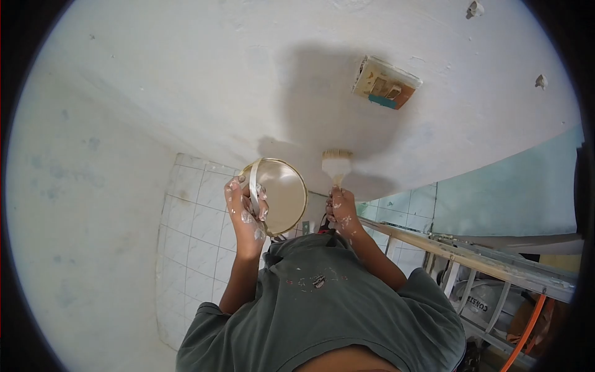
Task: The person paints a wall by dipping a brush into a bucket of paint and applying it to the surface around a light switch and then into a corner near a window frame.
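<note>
My left hand (246, 204), spotted with white paint, is closed around the pale strap handle (253, 180) of a round paint bucket (306, 192). Its open top faces me and shows a pale beige inside. In my right hand (342, 209), also paint-specked, is the handle of a wide paintbrush (336, 165). The brush points up, its bristles right at the white wall (235, 80) in this view. Above and to the right of the brush, a paint-smeared switch plate (387, 83) sits on the wall.
A white tiled floor (192, 248) lies below on the left, beside another wall (80, 204). At right, a metal ladder (474, 260) stands near an orange strip (527, 332) and a bag with lettering (480, 297). Two small plugs stick out of the upper right wall.
</note>
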A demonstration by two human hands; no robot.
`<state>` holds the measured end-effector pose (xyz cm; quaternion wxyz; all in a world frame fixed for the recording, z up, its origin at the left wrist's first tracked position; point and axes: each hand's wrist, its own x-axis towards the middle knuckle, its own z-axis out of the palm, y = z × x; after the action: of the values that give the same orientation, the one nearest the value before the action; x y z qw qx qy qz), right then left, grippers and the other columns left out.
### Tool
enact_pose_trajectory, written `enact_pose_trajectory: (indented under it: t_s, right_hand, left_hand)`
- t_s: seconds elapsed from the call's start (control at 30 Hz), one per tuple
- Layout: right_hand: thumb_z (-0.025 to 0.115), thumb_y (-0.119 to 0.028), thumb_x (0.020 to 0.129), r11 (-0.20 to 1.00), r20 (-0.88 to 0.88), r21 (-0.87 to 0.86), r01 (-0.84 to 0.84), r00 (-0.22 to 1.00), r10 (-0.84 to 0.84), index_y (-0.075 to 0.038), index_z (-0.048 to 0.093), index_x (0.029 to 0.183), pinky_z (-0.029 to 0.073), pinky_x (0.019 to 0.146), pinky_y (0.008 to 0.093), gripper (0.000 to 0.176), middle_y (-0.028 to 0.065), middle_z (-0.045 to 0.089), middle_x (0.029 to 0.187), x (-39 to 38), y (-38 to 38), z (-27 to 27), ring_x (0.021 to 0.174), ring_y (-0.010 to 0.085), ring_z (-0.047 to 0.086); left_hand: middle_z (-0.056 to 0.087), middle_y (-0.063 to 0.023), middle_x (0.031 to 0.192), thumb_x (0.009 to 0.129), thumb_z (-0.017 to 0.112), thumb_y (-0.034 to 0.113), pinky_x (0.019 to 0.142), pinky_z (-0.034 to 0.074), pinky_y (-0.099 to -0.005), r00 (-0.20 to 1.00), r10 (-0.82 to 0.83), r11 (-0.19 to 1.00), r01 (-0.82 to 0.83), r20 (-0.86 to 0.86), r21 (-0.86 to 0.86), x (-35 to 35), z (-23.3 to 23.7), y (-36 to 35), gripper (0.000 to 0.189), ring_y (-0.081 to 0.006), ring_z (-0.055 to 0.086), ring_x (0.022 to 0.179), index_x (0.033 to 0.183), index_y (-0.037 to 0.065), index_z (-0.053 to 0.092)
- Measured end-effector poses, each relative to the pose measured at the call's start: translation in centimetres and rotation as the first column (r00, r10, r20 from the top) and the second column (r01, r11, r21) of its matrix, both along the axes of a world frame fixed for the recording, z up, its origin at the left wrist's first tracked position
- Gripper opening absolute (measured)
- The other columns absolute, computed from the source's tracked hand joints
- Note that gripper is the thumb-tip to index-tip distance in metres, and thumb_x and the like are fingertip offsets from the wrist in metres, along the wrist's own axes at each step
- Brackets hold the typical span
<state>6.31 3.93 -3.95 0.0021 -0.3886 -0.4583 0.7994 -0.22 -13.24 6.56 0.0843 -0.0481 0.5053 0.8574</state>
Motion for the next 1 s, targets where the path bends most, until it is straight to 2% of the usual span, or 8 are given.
enact_pose_trajectory:
  t_s: [0.07, 0.17, 0.23, 0.37, 0.6, 0.77, 0.87, 1.0]
  right_hand:
    - [0.041, -0.032, 0.089, 0.986, -0.135, 0.165, 0.007, 0.991, 0.016, -0.01, 0.04, 0.071, 0.022, 0.031, 0.02, 0.029, -0.0032, 0.036, 0.053, -0.3, 0.0, 4.1, 0.036, 0.0043, 0.03]
    - [0.041, -0.034, 0.089, 0.999, -0.243, 0.022, 0.024, 0.97, -0.018, -0.01, 0.041, 0.071, 0.021, 0.031, 0.0197, 0.03, -0.0042, 0.034, 0.052, -0.2, 0.4, 9.9, 0.036, 0.0037, 0.028]
    - [0.04, -0.032, 0.09, 0.984, -0.321, 0.142, 0.106, 0.945, -0.056, -0.009, 0.041, 0.073, 0.022, 0.031, 0.0194, 0.028, -0.0041, 0.035, 0.052, 0.4, 0.1, 11.7, 0.036, 0.0033, 0.029]
    - [0.039, -0.028, 0.091, 0.968, -0.417, 0.187, 0.166, 0.906, -0.075, -0.008, 0.041, 0.073, 0.024, 0.032, 0.0189, 0.027, -0.0042, 0.035, 0.052, 0.5, 0.9, 11.4, 0.037, 0.0028, 0.03]
    - [0.039, -0.033, 0.091, 0.928, -0.303, 0.315, 0.198, 0.948, -0.099, -0.009, 0.04, 0.071, 0.022, 0.031, 0.0186, 0.031, -0.0039, 0.033, 0.051, -0.5, 1.1, 0.8, 0.035, 0.0031, 0.028]
    - [0.038, -0.03, 0.091, 0.921, -0.32, 0.337, 0.193, 0.944, -0.081, -0.008, 0.041, 0.071, 0.022, 0.031, 0.0183, 0.03, -0.0036, 0.033, 0.051, 0.7, -0.1, 5.1, 0.036, 0.0031, 0.028]
    - [0.039, -0.024, 0.091, 0.937, -0.43, 0.231, 0.262, 0.891, -0.144, -0.006, 0.042, 0.067, 0.026, 0.034, 0.0204, 0.03, -0.0036, 0.035, 0.05, 0.6, 0.9, 12.9, 0.038, 0.0037, 0.031]
    - [0.039, -0.024, 0.091, 0.942, -0.404, 0.21, 0.262, 0.901, -0.16, -0.006, 0.041, 0.066, 0.025, 0.036, 0.0199, 0.03, -0.004, 0.035, 0.049, 0.3, 0.7, 11.0, 0.039, 0.0031, 0.031]
  left_hand:
    - [0.051, -0.0065, 0.066, 0.091, 0.034, 0.034, 0.037, 0.026, -0.0188, 1.0, 0.004, 1.0, -0.004, 0.009, 0.0, -0.1, -0.1, 0.0, 0.031, -0.0076, 0.035, 0.039, 0.097, 0.006, 0.043]
    - [0.051, -0.0071, 0.066, 0.091, 0.034, 0.034, 0.037, 0.026, -0.0189, 0.999, -0.022, 1.0, 0.022, -0.03, 0.001, -0.3, -1.0, -0.4, 0.03, -0.0079, 0.035, 0.04, 0.097, 0.005, 0.043]
    - [0.051, -0.0077, 0.067, 0.091, 0.034, 0.033, 0.036, 0.026, -0.0188, 1.0, -0.007, 1.0, 0.007, -0.028, -0.005, -0.1, -0.8, -0.3, 0.03, -0.0079, 0.036, 0.04, 0.097, 0.005, 0.043]
    - [0.052, -0.0092, 0.069, 0.091, 0.033, 0.032, 0.036, 0.027, -0.0185, 0.999, 0.025, 1.0, -0.025, -0.024, 0.003, 0.0, -0.7, -0.3, 0.03, -0.008, 0.038, 0.041, 0.097, 0.005, 0.043]
    - [0.052, -0.0092, 0.069, 0.09, 0.035, 0.031, 0.036, 0.027, -0.0184, 0.999, 0.038, 0.999, -0.039, 0.021, 0.003, 0.0, -0.8, -0.2, 0.028, -0.0083, 0.038, 0.04, 0.097, 0.005, 0.043]
    - [0.052, -0.0087, 0.069, 0.089, 0.038, 0.031, 0.036, 0.027, -0.0188, 0.999, 0.037, 0.999, -0.037, 0.008, -0.015, 0.1, -0.2, -0.1, 0.026, -0.0081, 0.038, 0.04, 0.095, 0.006, 0.044]
    - [0.052, -0.008, 0.068, 0.089, 0.04, 0.031, 0.036, 0.027, -0.0187, 1.0, -0.012, 1.0, 0.012, -0.014, 0.009, 0.0, -0.1, -0.3, 0.025, -0.0081, 0.038, 0.04, 0.095, 0.007, 0.044]
    - [0.051, -0.0074, 0.066, 0.088, 0.041, 0.03, 0.036, 0.027, -0.0188, 0.999, -0.035, 0.999, 0.035, -0.006, -0.012, -0.2, 0.0, -0.3, 0.024, -0.0081, 0.038, 0.04, 0.095, 0.007, 0.044]
